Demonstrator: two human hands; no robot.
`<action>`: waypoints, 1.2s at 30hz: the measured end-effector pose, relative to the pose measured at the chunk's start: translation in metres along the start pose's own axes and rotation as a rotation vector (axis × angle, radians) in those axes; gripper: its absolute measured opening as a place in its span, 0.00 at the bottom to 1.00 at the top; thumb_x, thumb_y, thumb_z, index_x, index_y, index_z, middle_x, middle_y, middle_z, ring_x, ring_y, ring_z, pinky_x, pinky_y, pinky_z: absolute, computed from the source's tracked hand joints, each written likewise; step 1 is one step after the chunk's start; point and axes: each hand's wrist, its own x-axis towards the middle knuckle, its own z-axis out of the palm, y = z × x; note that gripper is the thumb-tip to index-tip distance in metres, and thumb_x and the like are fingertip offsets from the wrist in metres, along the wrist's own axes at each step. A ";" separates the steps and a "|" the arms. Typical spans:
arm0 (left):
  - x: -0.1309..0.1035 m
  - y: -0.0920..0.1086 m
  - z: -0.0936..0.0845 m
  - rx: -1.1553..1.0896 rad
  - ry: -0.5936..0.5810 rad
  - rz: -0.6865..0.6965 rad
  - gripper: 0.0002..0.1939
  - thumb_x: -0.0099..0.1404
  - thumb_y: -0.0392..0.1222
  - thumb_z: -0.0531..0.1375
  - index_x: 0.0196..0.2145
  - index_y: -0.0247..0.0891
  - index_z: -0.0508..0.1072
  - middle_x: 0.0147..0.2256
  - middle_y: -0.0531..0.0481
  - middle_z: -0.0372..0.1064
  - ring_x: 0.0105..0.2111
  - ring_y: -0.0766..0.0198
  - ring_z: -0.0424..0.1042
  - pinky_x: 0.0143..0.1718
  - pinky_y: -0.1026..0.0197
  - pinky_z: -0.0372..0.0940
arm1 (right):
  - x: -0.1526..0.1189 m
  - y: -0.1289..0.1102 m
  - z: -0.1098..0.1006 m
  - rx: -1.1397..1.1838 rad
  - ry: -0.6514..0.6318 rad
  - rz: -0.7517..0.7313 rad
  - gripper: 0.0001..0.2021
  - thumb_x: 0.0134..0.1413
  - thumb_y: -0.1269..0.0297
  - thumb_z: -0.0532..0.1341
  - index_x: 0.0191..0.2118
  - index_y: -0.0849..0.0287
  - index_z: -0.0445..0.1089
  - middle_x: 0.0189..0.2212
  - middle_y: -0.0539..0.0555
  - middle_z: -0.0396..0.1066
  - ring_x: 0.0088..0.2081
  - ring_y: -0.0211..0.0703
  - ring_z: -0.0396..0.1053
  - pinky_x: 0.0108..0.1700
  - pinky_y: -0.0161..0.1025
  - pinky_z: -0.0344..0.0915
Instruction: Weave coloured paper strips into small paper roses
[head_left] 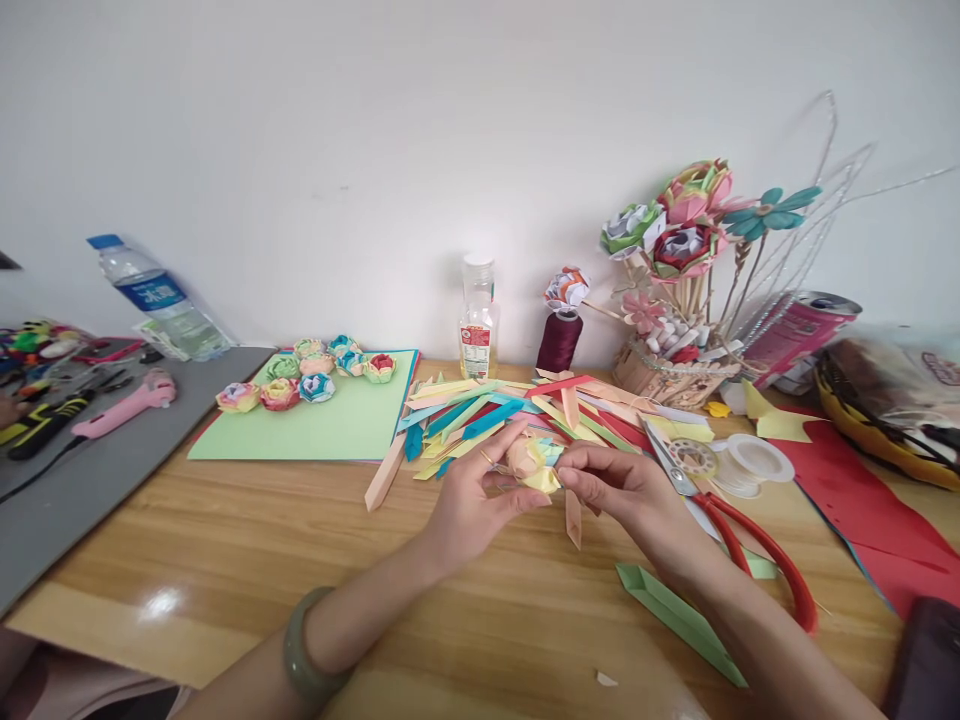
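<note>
A small paper flower [531,460] in yellow, peach and pale blue is held between my two hands above the wooden table. My left hand [474,495] grips it from the left, with fingers and thumb around its side. The fingertips of my right hand [611,480] pinch its right edge. Just behind the flower lies a pile of folded paper strips [480,415] in many colours. A folded green strip [679,620] rests on the table below my right forearm.
Several finished paper flowers [281,393] sit on green paper [300,440] at the left. Red-handled scissors [795,580] and tape rolls [754,460] lie at the right. Behind stand a glue bottle [478,330], a purple thread spool [559,342] and a flower basket [675,378].
</note>
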 end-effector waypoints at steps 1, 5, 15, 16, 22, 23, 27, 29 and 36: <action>0.000 0.000 0.000 0.008 -0.001 -0.007 0.34 0.50 0.45 0.65 0.55 0.45 0.61 0.51 0.46 0.62 0.43 0.60 0.67 0.45 0.57 0.66 | 0.000 0.000 0.000 -0.009 0.000 0.001 0.14 0.49 0.52 0.59 0.26 0.59 0.67 0.18 0.48 0.64 0.25 0.37 0.60 0.30 0.34 0.58; -0.001 0.001 0.000 0.013 0.000 -0.024 0.35 0.49 0.46 0.65 0.55 0.44 0.61 0.48 0.47 0.65 0.40 0.62 0.68 0.44 0.58 0.67 | 0.001 0.002 -0.001 -0.044 -0.002 -0.032 0.16 0.48 0.49 0.58 0.26 0.59 0.66 0.20 0.48 0.64 0.25 0.37 0.61 0.30 0.35 0.59; 0.001 0.003 0.001 0.031 0.002 -0.060 0.35 0.50 0.46 0.64 0.55 0.43 0.61 0.43 0.47 0.67 0.36 0.64 0.68 0.42 0.59 0.68 | -0.001 0.013 0.002 -0.443 0.136 -0.374 0.10 0.59 0.65 0.51 0.28 0.59 0.62 0.25 0.52 0.63 0.29 0.39 0.61 0.32 0.36 0.58; 0.001 0.003 0.002 0.043 0.009 -0.066 0.35 0.50 0.47 0.64 0.55 0.43 0.61 0.43 0.47 0.67 0.36 0.64 0.68 0.42 0.58 0.68 | -0.001 0.014 0.003 -0.483 0.163 -0.425 0.08 0.59 0.67 0.52 0.29 0.59 0.63 0.26 0.52 0.63 0.29 0.39 0.61 0.32 0.36 0.59; 0.002 0.000 0.000 0.117 -0.013 -0.064 0.35 0.52 0.47 0.63 0.56 0.43 0.59 0.48 0.45 0.65 0.40 0.62 0.68 0.44 0.57 0.67 | 0.000 0.015 0.003 -0.508 0.183 -0.407 0.07 0.57 0.67 0.54 0.30 0.59 0.66 0.28 0.53 0.66 0.30 0.39 0.63 0.31 0.36 0.60; 0.002 -0.001 0.000 0.130 -0.021 -0.051 0.35 0.52 0.47 0.63 0.56 0.43 0.59 0.49 0.45 0.64 0.41 0.61 0.67 0.44 0.57 0.67 | 0.000 0.014 0.002 -0.485 0.165 -0.359 0.07 0.56 0.66 0.54 0.29 0.59 0.67 0.27 0.53 0.66 0.29 0.39 0.64 0.30 0.36 0.60; 0.002 -0.004 -0.003 0.256 -0.039 0.061 0.34 0.52 0.46 0.63 0.56 0.45 0.59 0.49 0.45 0.65 0.45 0.59 0.66 0.48 0.53 0.64 | 0.003 0.012 -0.004 -0.466 0.073 -0.210 0.08 0.55 0.66 0.54 0.28 0.59 0.67 0.26 0.52 0.68 0.29 0.40 0.65 0.31 0.36 0.61; 0.003 -0.004 -0.005 0.335 -0.038 0.114 0.33 0.52 0.45 0.63 0.56 0.48 0.59 0.50 0.46 0.64 0.48 0.58 0.64 0.50 0.52 0.62 | 0.003 0.012 -0.005 -0.515 0.047 -0.200 0.07 0.55 0.66 0.54 0.28 0.58 0.67 0.27 0.52 0.68 0.29 0.40 0.65 0.31 0.36 0.60; 0.005 -0.005 -0.007 0.438 -0.005 0.167 0.32 0.53 0.42 0.63 0.56 0.51 0.59 0.51 0.47 0.61 0.50 0.58 0.62 0.49 0.55 0.62 | 0.001 0.016 -0.002 -0.653 0.089 -0.261 0.05 0.55 0.69 0.54 0.30 0.57 0.65 0.30 0.53 0.69 0.30 0.40 0.65 0.31 0.36 0.60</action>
